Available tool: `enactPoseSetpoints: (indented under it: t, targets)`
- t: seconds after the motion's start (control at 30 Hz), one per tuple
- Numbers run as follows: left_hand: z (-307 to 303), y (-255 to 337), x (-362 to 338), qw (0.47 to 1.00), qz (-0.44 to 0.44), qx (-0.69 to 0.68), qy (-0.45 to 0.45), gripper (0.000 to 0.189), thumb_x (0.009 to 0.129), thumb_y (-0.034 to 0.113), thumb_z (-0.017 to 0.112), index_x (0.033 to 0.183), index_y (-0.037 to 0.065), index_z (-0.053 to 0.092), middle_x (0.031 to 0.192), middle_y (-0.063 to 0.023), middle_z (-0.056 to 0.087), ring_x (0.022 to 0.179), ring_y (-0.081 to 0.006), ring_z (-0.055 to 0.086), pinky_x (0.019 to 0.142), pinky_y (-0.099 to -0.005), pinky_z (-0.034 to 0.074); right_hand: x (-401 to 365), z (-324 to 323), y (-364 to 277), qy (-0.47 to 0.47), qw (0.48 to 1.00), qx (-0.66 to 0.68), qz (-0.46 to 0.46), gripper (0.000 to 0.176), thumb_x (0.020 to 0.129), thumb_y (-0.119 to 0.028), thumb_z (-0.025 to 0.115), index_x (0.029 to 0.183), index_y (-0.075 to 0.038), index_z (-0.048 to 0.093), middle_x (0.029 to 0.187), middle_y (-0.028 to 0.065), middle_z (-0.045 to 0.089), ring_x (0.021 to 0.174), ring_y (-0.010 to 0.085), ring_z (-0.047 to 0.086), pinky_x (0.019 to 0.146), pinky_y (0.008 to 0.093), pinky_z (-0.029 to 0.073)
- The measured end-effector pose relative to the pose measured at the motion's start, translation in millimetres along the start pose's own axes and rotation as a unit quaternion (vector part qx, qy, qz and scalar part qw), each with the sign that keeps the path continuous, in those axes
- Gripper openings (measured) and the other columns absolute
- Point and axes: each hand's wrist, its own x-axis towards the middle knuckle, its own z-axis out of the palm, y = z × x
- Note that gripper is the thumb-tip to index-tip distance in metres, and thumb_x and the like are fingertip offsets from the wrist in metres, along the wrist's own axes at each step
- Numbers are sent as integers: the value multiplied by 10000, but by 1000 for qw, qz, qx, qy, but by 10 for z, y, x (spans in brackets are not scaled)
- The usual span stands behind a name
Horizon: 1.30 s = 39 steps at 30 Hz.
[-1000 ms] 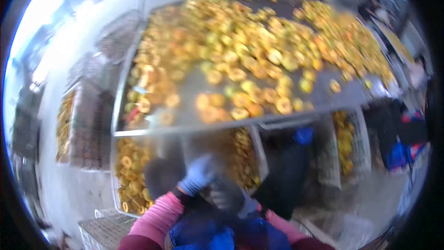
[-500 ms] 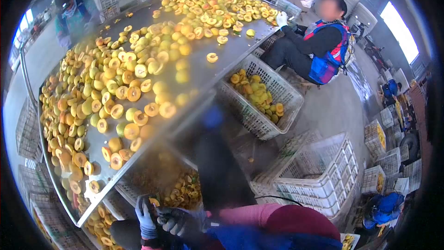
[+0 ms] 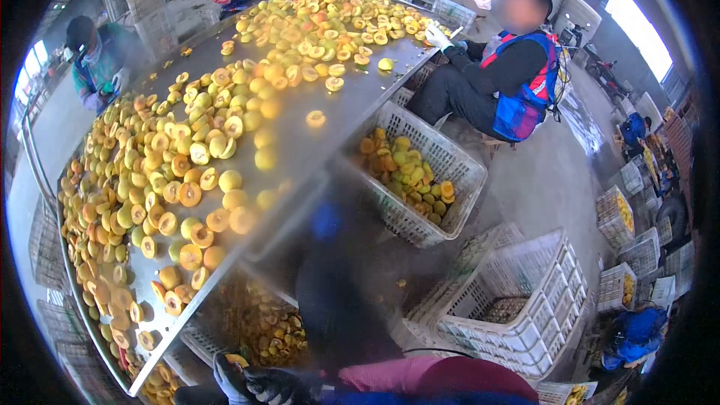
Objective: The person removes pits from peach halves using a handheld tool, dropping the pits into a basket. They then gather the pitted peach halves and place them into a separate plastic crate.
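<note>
At the bottom edge, my left hand (image 3: 230, 379), in a grey-blue glove, is closed around a yellow-orange fruit half (image 3: 237, 361), of which only the upper part shows. Touching or very close beside it is my right hand (image 3: 276, 385), in a dark glove with curled fingers; whatever it grips is hidden. Just beyond both hands, below the table edge, a crate of cut fruit pieces (image 3: 279, 337) stands in shadow. Many halved fruits (image 3: 190, 193) lie on the metal table (image 3: 289, 116) above, some cut side up.
A metal rim (image 3: 196, 301) edges the table near my hands. A crate of fruit (image 3: 466, 195) and stacked white crates (image 3: 536, 315) stand to the right. A co-worker (image 3: 517, 67) sits at the table's right side; others are at its far side and left. More crates (image 3: 616, 217) stand farther right.
The view has shifted, and both my hands now appear lower, partly cut off by the bottom edge. The fruit half remains at my left hand. The seated co-worker's hands are now together at the table edge.
</note>
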Motion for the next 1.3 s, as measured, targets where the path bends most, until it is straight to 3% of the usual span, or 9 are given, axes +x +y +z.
enactPoseSetpoints:
  t: [0.4,0.6,0.7,0.73,0.87,0.97,1.07,1.17,1.3]
  targets:
    - [574,278,-6,973,-176,-149,32,342,974,383,422,929,79,571,749,-19,554,630,-125,505,562,-254,409,-209,-676,-209,-136,990,29,-9,441,966,-502,350,1132,-133,525,797,40,509,654,170,487,558,365,437]
    - [706,419,-145,948,-212,-232,55,341,976,389,413,1003,88,572,774,-18,575,637,-123,539,533,-238,430,-272,60,65,25,995,80,-58,301,949,-401,452,951,-122,564,669,9,497,524,130,460,434,303,398]
    - [496,143,-221,946,-162,-246,135,283,989,327,428,1054,91,571,799,-19,587,614,-122,565,495,-209,439,-267,514,219,250,956,-5,-155,228,938,-322,500,866,-116,563,628,-15,490,464,107,448,396,287,387]
    - [182,-111,-212,986,-15,-19,164,252,976,270,460,1082,65,560,841,-49,600,710,-149,582,578,-251,469,-330,215,82,65,992,-31,-102,327,968,-346,447,1048,-47,552,736,-9,517,536,90,480,458,245,418]
    - [-323,653,-379,721,280,560,297,238,925,162,532,1109,14,562,957,-125,623,889,-229,599,758,-353,497,-324,482,112,330,928,-87,-148,457,964,-502,389,919,-86,576,606,-27,402,460,91,375,413,247,352]
    - [-1072,1109,-551,665,213,631,338,260,877,241,598,1051,49,619,979,-147,638,835,-296,621,743,-370,495,-110,454,40,303,943,-77,-114,490,966,-520,362,930,-87,590,584,-33,383,456,83,354,406,236,326]
    - [-2214,628,-500,595,-105,734,311,285,838,321,643,1024,106,656,1049,-148,628,848,-321,629,742,-392,491,-8,383,-31,322,935,-87,-121,517,966,-528,352,919,-84,610,578,-34,381,435,80,340,390,232,301]
    - [-1626,1170,215,732,-43,586,346,355,809,379,662,1044,112,651,1076,-137,616,912,-328,619,778,-404,485,7,192,-132,343,929,-93,-107,511,962,-528,366,908,-82,610,570,-31,389,421,77,336,388,231,300]
    - [-1987,688,1167,742,-55,653,143,537,782,405,678,1191,78,556,1080,-189,624,1031,-347,590,878,-414,460,168,229,-103,540,810,-169,-155,466,952,-505,421,888,-83,606,574,-20,424,406,80,346,382,229,297]
